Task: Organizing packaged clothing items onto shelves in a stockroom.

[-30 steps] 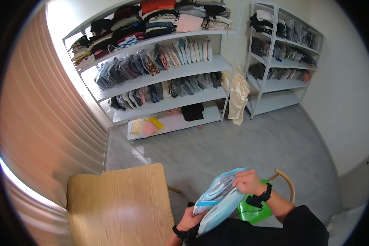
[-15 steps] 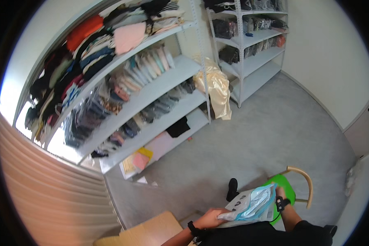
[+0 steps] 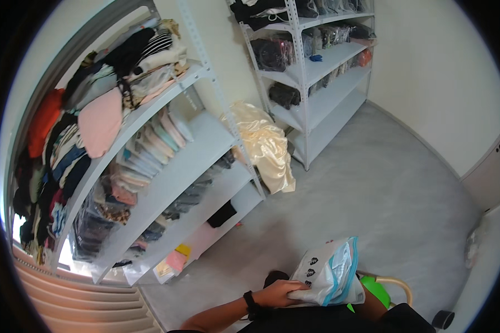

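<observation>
My left hand is closed on the left edge of a white plastic zip bag, its fingers lying over the front. The bag is tilted upright before my body. It has blue trim, dark printed marks, and a clear part showing something folded and light blue inside. My right forearm runs behind the bag's right side; the bag hides my right hand, so its fingers do not show.
Left, a metal shelf rack holds folded clothes and bagged garments. Another rack stands at the back. Shiny cream cloth hangs between them to the floor. A green-seated chair with a curved wooden back is close by on the right.
My view has shifted toward the racks, and I am nearer to them. The bag has been raised more upright. My right hand, visible before at its right edge, is now behind it.
</observation>
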`<state>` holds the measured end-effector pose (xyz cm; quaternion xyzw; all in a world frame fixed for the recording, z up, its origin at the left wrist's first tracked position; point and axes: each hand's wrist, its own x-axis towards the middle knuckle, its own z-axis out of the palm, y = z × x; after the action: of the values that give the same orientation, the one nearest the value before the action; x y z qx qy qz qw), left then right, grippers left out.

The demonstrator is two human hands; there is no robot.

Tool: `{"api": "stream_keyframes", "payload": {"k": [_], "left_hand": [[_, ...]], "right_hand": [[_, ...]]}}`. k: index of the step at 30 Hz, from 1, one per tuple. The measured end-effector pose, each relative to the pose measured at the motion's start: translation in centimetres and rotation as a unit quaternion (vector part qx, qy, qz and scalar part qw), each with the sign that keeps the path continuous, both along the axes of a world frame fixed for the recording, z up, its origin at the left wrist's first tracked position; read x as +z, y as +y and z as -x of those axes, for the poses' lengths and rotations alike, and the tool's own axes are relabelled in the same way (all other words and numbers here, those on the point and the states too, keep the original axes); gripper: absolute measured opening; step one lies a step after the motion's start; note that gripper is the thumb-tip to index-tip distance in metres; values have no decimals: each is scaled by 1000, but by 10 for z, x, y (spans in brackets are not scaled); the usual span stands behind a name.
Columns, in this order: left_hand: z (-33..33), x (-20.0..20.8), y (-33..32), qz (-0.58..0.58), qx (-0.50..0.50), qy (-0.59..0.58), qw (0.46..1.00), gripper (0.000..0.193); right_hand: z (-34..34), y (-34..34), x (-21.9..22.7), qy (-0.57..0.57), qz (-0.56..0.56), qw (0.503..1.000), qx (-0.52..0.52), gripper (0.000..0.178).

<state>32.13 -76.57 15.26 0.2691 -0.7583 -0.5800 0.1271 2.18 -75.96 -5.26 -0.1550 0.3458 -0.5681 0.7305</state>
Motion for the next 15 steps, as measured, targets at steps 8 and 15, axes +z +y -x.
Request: {"api": "stream_keyframes", "payload": {"k": [8, 15], "left_hand": [[-7, -23, -182, 61, -17, 30, 998, 54], [-16, 2, -356, 156, -68, 32, 985, 71]], "right_hand": [[-6, -200, 35, 22, 33, 999, -3, 31], [-33, -345, 73, 19, 43, 998, 33, 34]]}}
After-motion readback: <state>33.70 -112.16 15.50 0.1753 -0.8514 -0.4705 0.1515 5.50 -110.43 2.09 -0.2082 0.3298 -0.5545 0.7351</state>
